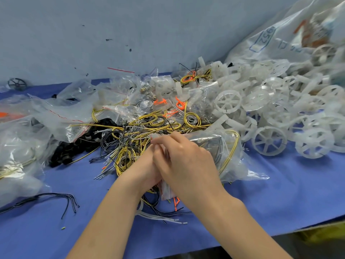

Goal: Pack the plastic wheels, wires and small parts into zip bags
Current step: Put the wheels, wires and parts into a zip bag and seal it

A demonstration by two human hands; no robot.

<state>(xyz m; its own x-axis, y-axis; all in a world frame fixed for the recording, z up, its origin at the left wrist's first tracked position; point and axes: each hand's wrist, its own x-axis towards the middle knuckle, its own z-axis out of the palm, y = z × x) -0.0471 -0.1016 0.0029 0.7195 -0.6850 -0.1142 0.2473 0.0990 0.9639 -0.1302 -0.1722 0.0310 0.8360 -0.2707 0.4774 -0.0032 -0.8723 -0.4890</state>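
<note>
Right hand (186, 159) pinching zip bag (240, 165), wires (125, 156) beside

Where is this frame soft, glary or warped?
Head view: the printed bag and far wheels at upper right smear into blur; the left hand, right hand and near wheel are fairly sharp; highlights glare on the zip bags; the table edge bows.

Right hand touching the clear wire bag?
Touching. Head view: the right hand lies on the clear bag, its fingertips pinching the bag's edge beside the left hand.
</note>
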